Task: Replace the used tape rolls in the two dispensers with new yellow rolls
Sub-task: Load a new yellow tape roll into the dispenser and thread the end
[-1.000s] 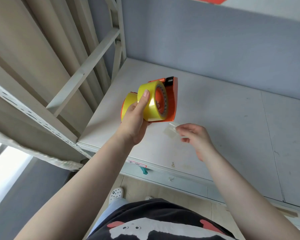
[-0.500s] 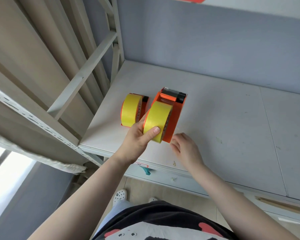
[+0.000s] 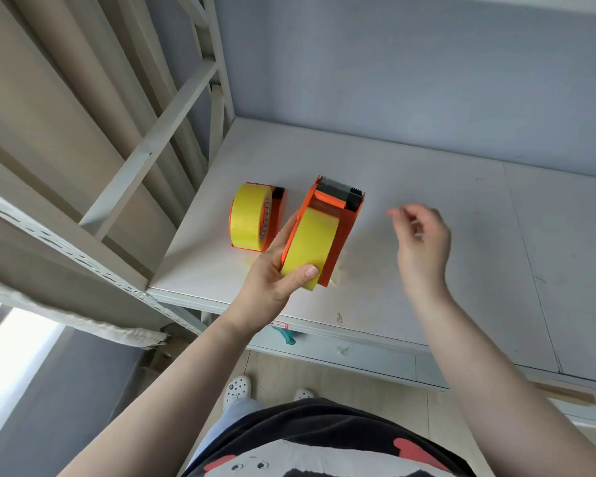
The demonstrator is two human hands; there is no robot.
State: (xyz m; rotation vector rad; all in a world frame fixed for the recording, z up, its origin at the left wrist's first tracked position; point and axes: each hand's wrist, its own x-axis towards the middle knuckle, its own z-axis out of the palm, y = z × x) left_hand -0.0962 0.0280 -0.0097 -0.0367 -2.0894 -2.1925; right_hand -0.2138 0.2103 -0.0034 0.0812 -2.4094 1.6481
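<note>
Fingers (image 3: 303, 271) of our left hand (image 3: 269, 280) clamp the yellow roll (image 3: 307, 246) in the dispenser (image 3: 327, 228), cutter pointing away; right hand (image 3: 422, 242) loosely curled, empty.

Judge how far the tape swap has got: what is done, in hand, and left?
Done: both orange dispensers, far and near, carry yellow rolls. In hand: the left hand grips the near one; the right hand hovers apart. Left: probably just letting go.

Right hand (image 3: 422, 246) now off dispenser (image 3: 338, 215)
</note>
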